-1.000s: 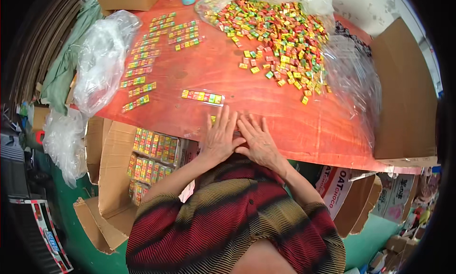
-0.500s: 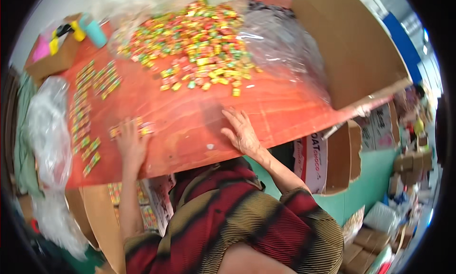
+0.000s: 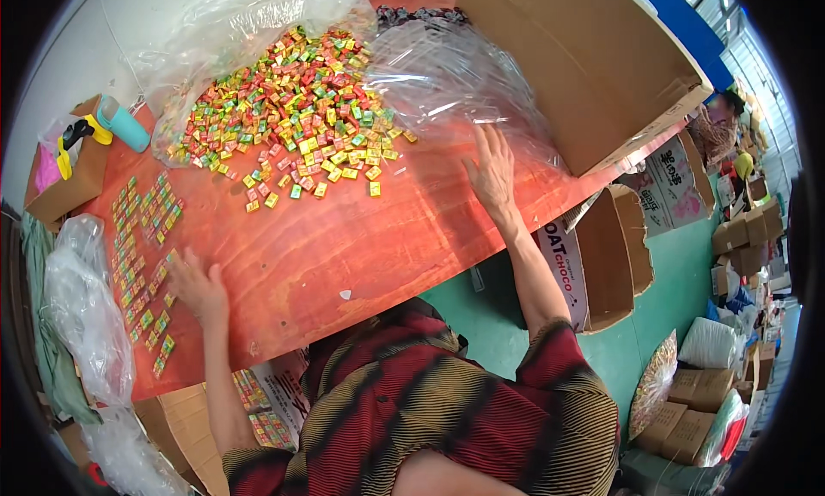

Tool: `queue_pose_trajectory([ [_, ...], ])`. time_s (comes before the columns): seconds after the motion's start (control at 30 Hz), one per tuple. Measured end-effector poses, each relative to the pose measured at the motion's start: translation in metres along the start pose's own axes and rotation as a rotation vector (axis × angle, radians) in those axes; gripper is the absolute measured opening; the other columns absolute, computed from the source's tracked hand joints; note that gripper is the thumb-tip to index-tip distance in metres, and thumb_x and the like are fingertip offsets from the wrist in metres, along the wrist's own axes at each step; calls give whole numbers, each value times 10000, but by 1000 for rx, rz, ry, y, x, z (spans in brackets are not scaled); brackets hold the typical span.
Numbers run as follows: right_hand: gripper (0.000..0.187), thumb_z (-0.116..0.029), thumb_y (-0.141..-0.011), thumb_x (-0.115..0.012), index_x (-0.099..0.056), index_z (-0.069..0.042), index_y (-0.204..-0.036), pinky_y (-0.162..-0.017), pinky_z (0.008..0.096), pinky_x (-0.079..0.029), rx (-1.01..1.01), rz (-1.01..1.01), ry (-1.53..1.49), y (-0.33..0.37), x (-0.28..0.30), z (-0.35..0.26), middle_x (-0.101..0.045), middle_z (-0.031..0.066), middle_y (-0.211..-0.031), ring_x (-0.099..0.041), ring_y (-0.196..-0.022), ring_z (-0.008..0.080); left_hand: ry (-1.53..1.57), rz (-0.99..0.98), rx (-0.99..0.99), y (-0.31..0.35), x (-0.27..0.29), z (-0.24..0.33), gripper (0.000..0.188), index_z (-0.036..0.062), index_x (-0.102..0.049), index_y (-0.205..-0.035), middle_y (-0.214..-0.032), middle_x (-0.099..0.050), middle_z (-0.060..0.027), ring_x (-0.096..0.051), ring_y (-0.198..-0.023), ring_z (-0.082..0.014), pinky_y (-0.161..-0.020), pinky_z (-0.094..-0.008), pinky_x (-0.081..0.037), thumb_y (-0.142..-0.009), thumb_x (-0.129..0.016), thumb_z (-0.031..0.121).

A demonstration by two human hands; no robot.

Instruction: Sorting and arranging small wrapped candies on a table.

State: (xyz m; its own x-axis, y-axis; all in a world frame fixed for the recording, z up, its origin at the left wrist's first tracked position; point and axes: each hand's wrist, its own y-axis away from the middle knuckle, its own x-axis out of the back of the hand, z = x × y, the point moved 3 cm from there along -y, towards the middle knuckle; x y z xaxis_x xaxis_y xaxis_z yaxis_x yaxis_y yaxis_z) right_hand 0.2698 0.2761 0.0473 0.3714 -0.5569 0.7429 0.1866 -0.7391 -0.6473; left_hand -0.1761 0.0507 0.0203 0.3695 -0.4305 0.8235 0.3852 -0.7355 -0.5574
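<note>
Small wrapped sweets in red, yellow and green lie in a big loose pile [image 3: 288, 109] at the far middle of the red table [image 3: 344, 247]. At the left, more of them are set out in neat rows [image 3: 129, 260]. My left hand [image 3: 199, 291] rests beside these rows, its fingers spread and fingertips at the nearest sweets; what lies under the fingertips is partly hidden. Over to the right, my right hand [image 3: 492, 174] is open with fingers stretched out and holds nothing. Its fingertips are close to a clear plastic bag [image 3: 455, 75].
A large cardboard box [image 3: 584, 66] stands at the table's far right. An open carton [image 3: 593, 255] sits below the right edge. At the back left are a small box [image 3: 73, 182] and a teal bottle [image 3: 125, 125]. Clear plastic [image 3: 86, 298] hangs over the left edge.
My left hand has moved left to the rows, and the short row of sweets under it is gone from mid-table. My right hand has reached farther out and right. The view has shifted.
</note>
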Motion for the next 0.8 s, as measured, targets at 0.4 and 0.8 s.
queue_pose_trajectory([
  [0.4, 207, -75, -769, -558, -544, -66, -975, -703, 384, -426, -24, -141, -171, 36, -10, -11, -526, 127, -915, -520, -857, 299, 646, -240, -468, 39, 57, 169, 550, 32, -424, -1228, -1331, -291, -219, -247, -1254, -388, -1014, -512, -219, -738, -623, 181],
  [0.8, 189, -143, -756, -583, -578, -70, -930, -618, 391, -482, -112, -492, -680, 78, 17, -97, -590, 142, -872, -584, -770, 320, 732, -68, -563, 48, 86, 201, 606, 35, -406, -1247, -1341, -287, -214, -266, -1239, -404, -984, -546, -235, -739, -628, 279],
])
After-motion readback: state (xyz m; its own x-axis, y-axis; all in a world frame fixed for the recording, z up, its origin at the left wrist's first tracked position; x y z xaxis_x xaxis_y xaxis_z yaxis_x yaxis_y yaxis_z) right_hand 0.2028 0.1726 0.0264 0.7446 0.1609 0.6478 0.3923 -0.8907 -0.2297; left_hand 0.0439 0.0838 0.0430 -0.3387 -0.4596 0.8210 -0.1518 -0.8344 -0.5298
